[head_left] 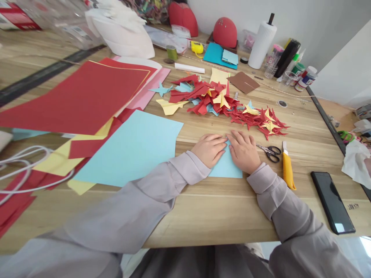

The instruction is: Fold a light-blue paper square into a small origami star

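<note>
At far left, a red-and-white label (20, 17) shows on clear plastic; its print is too blurred to read. Next come large red sheets (78, 96), then a plain light blue sheet (133, 146) lying on the table (203, 216). Behind the middle stretches a heap of folded paper (203, 96) in red, yellow and blue. The left hand (210, 150) lies on a small blue paper (226, 168), covering its upper part together with the right hand (244, 150); both are unclenched, fingers extended, grasping nothing, fingertips close together. Just right are black-handled scissors (272, 153) and a yellow-handled knife (288, 170). Farther back, labelled bottles (307, 77) carry print too small to read. Rightmost, dark handwriting (353, 206), illegible, marks the tabletop beside a black phone (332, 200).
</note>
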A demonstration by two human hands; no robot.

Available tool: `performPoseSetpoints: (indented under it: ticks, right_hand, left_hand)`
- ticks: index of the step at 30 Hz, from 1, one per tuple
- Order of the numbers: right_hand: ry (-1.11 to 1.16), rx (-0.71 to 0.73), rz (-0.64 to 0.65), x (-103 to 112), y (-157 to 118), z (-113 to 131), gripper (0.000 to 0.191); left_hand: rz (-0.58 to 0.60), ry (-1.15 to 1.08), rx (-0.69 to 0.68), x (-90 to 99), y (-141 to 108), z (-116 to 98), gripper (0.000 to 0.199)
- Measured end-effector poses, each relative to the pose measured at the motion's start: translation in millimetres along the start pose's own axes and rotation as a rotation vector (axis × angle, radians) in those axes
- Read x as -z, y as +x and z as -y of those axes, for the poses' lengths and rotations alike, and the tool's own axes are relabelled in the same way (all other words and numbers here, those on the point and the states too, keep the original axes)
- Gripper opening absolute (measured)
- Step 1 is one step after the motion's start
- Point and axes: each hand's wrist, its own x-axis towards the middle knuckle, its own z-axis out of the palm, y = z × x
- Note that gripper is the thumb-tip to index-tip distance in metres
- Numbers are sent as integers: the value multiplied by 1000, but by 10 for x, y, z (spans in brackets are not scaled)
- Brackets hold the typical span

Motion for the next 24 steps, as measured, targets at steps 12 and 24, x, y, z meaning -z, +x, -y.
performPoseSetpoints:
  ticks: [12, 24]
  right_hand:
    - [-21, 10, 23, 11, 3, -2, 45]
    - [-5, 4, 28, 26, 6, 7, 45]
  left_hand:
    - [47, -141, 49, -41, -21, 198, 31]
    - [50, -75, 21, -6, -16, 141, 33]
